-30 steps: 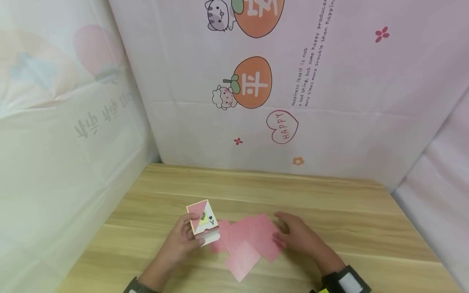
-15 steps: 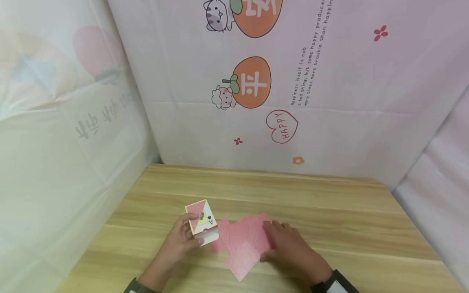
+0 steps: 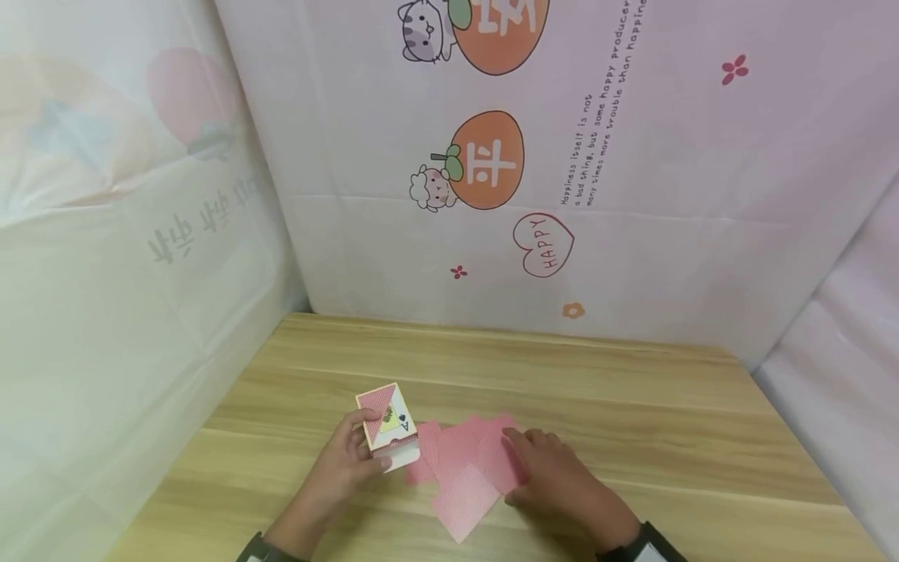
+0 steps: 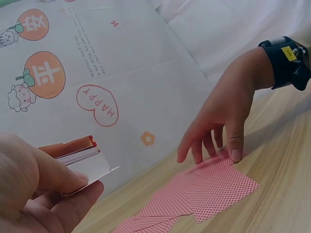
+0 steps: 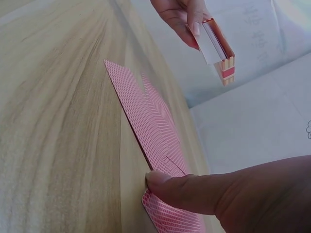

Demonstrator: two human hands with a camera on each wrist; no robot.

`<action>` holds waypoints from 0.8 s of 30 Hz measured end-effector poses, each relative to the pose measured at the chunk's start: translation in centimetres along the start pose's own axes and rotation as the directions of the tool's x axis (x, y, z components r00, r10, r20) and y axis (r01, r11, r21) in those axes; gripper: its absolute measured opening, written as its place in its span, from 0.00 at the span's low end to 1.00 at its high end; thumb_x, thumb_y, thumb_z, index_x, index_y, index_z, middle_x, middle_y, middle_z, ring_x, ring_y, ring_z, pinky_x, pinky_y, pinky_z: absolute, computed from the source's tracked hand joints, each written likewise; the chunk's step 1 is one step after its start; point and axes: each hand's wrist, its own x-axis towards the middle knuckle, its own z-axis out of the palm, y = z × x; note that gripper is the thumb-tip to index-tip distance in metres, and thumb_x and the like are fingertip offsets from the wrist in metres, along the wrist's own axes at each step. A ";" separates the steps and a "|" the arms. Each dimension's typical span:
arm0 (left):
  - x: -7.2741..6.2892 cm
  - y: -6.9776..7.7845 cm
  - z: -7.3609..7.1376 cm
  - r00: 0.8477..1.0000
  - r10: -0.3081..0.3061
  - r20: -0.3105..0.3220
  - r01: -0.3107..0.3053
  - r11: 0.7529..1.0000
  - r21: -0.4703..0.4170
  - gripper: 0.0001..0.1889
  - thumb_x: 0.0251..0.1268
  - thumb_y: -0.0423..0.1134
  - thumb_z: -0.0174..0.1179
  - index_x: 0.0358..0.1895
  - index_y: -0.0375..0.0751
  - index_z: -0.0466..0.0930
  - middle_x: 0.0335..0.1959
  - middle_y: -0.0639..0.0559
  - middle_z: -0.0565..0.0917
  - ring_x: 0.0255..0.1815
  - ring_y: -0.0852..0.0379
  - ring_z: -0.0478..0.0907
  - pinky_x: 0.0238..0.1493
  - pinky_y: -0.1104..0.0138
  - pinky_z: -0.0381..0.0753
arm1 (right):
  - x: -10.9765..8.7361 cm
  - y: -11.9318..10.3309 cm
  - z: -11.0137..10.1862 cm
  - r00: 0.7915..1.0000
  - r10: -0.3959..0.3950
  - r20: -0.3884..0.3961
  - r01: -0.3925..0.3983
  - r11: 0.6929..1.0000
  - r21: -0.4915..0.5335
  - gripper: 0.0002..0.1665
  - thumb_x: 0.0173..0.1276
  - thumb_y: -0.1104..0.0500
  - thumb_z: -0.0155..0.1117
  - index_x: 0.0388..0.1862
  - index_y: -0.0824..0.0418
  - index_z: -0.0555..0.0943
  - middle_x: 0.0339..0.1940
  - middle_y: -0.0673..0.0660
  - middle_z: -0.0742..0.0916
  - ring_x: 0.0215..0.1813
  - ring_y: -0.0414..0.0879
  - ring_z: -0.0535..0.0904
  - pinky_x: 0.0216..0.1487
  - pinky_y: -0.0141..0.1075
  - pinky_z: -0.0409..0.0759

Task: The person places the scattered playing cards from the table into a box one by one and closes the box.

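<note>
palm down, the person's right hand (image 3: 555,472) comes in from the lower right with thumb and fingers set wide apart, touching the right end of a loose spread of red-and-white patterned paper playing cards (image 3: 467,499). these lie overlapping, backs up, on a pale wood-grained surface (image 3: 632,406). the person's left hand (image 3: 347,457), raised beside the left end of the cards, grips a small red, white and yellow cardboard card box (image 3: 385,414), one finger lapping its side and the thumb on its unfolded white flap (image 3: 407,454).

the head view shows the box's printed front with an ace; both wrist views look instead into its mouth, where pale layered edges sit inside. the left wrist view shows the right hand's fingers pointing down and a yellow label (image 4: 288,53) on its black wristband (image 4: 278,65). in the right wrist view only the thumb of that hand shows, its tip on the edge of the cards; its other fingers are out of sight there.
</note>
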 end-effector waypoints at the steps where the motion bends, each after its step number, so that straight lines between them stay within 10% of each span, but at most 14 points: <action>1: 0.0 0.0 0.0 1.000 0.000 0.003 0.000 1.000 -0.002 0.37 0.57 0.18 0.60 0.69 0.38 0.56 0.72 0.29 0.65 0.67 0.37 0.73 0.59 0.60 0.82 | 0.0 0.0 0.0 1.000 0.007 -0.001 -0.007 1.000 0.006 0.54 0.51 0.49 0.81 0.76 0.56 0.67 0.63 0.62 0.78 0.65 0.60 0.72 0.67 0.61 0.69; 24: -0.1 0.0 0.1 1.000 -0.013 -0.005 0.013 1.000 0.008 0.37 0.57 0.19 0.60 0.69 0.38 0.56 0.73 0.28 0.63 0.70 0.35 0.70 0.60 0.61 0.81 | 0.3 0.5 -0.7 0.999 -0.028 -0.019 0.030 0.993 0.110 0.59 0.45 0.61 0.85 0.77 0.55 0.65 0.50 0.60 0.76 0.44 0.47 0.72 0.41 0.42 0.80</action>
